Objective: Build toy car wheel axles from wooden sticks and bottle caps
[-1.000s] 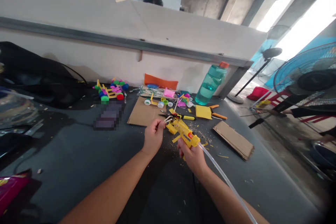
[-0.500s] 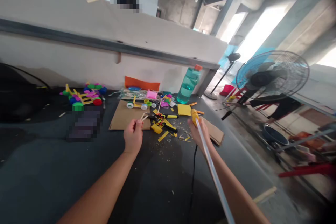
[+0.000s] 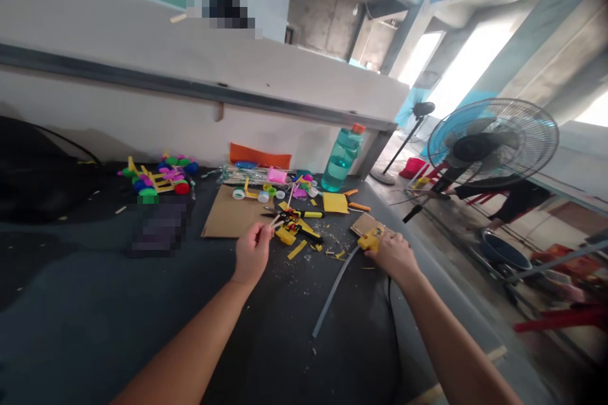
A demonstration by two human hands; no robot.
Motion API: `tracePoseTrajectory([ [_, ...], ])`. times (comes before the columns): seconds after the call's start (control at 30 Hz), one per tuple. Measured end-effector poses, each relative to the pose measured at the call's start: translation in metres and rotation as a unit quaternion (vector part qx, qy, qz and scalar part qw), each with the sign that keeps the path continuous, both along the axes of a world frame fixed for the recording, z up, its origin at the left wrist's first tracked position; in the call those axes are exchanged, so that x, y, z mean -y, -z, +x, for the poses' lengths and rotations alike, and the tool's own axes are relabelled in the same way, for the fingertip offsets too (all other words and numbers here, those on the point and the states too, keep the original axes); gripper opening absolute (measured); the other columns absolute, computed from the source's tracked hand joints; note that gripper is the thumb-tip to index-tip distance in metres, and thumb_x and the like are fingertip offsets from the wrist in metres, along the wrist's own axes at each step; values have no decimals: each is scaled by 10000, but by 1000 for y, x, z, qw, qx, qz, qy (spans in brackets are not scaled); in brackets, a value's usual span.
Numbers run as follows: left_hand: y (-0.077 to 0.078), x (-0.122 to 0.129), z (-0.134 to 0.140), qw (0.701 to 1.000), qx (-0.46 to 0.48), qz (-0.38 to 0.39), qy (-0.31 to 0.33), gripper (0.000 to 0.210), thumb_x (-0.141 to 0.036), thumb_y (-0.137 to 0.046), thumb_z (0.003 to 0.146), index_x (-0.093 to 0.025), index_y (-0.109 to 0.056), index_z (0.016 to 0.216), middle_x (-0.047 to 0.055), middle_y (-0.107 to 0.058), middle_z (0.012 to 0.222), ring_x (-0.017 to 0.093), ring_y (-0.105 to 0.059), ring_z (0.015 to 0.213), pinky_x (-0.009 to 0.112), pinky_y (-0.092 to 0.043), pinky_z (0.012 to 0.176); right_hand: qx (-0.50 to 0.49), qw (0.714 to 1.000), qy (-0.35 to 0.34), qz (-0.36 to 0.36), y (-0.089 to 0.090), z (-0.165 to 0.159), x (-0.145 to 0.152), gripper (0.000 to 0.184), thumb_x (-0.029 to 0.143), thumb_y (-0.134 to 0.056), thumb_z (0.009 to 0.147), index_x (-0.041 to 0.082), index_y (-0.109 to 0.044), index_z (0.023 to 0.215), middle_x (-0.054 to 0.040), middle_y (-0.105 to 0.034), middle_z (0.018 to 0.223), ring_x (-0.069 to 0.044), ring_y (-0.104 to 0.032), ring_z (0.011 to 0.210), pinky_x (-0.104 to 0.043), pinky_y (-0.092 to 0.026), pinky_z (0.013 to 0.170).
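Note:
My left hand (image 3: 253,250) is closed in a pinch on thin wooden sticks (image 3: 275,221), held just in front of the cardboard sheet (image 3: 221,218). On the right, my right hand (image 3: 395,254) grips a yellow hot glue gun (image 3: 370,239), low over the table beside a smaller cardboard piece (image 3: 368,224). A long translucent glue stick (image 3: 332,297) sticks out of the gun toward me, and a black cord hangs from it. Pliers with yellow and black handles (image 3: 311,214) lie between my hands among yellow scraps (image 3: 297,249).
Toy cars with coloured wheels (image 3: 161,183) stand at the back left. Behind the cardboard are small coloured parts and an orange strip (image 3: 260,155). A teal bottle (image 3: 342,158) stands by orange-handled scissors (image 3: 358,206). A fan (image 3: 494,142) is beyond the table's right edge.
My right hand has moved right and lowered the glue gun, swinging it round so the glue stick points lower left. My left hand has shifted slightly right with the sticks.

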State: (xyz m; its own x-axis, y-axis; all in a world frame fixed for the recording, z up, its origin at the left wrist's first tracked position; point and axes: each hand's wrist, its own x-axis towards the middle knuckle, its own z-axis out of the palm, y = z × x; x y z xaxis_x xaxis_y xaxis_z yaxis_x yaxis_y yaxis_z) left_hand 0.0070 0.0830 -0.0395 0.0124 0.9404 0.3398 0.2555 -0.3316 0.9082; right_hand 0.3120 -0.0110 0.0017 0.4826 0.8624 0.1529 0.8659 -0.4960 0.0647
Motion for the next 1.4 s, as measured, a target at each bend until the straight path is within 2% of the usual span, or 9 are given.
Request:
tracePoseTrajectory([
  [0.07,-1,3,3,999,-25,7,35,293,-397,-444,863,-185,-570,706,-31,-507,546,120,-465,507,208,-337,488,9,998,-43,38,-16,-18,-6,507,409,-692,701,77,-573,1067,-215,-590,991,-366,-554,970,-457,-445,769],
  [0.1,-1,4,4,998,-37,11,53,298,-401,-447,862,-182,-572,703,-29,-511,555,121,-466,516,209,-339,498,-8,990,-114,77,-23,-32,-9,449,382,-650,750,112,-564,1098,-180,-597,1004,-334,-552,986,-446,-441,811],
  [0.2,-1,7,8,993,-55,20,104,305,-402,-452,863,-174,-577,704,-17,-541,597,126,-488,561,213,-356,538,-166,918,-311,182,-27,-79,-18,304,306,-530,856,190,-536,1138,-92,-607,1037,-211,-578,952,-344,-465,851],
  [0.23,-1,7,9,991,-55,19,117,306,-402,-451,865,-173,-576,705,-14,-545,605,128,-496,575,215,-364,551,-213,892,-350,191,-23,-93,-21,304,290,-532,857,201,-532,1147,-76,-612,1013,-190,-589,917,-322,-479,834],
  [0.3,-3,9,9,989,-53,16,136,309,-402,-448,869,-173,-567,700,-11,-550,613,132,-506,594,218,-375,571,-279,856,-380,210,-9,-115,-24,347,275,-553,845,209,-513,1183,-72,-612,1008,-175,-601,880,-310,-500,815],
  [0.4,-5,11,9,985,-63,5,159,322,-415,-440,873,-175,-557,692,-10,-546,610,133,-501,589,222,-374,566,-326,836,-378,226,12,-126,-25,420,278,-581,829,222,-485,1235,-74,-619,1028,-179,-616,873,-327,-516,820],
  [0.5,-6,11,10,979,-81,1,187,337,-429,-438,874,-173,-556,689,1,-550,627,135,-499,601,227,-372,566,-330,831,-380,236,22,-120,-26,418,280,-580,835,236,-496,1241,-65,-642,1009,-180,-626,869,-330,-516,827],
  [0.83,-5,8,13,969,-78,8,236,302,-382,-462,879,-173,-549,679,0,-534,635,130,-493,610,232,-365,582,-213,851,-421,231,18,-110,-29,271,301,-530,884,227,-612,1132,-76,-691,962,-206,-625,895,-356,-480,811],
  [1.4,-6,10,12,968,-51,-9,246,335,-426,-476,870,-153,-569,701,7,-556,654,126,-507,631,225,-377,597,-243,829,-411,292,23,-116,-28,184,241,-543,875,225,-671,1007,-50,-711,886,-170,-649,811,-299,-512,752],
])
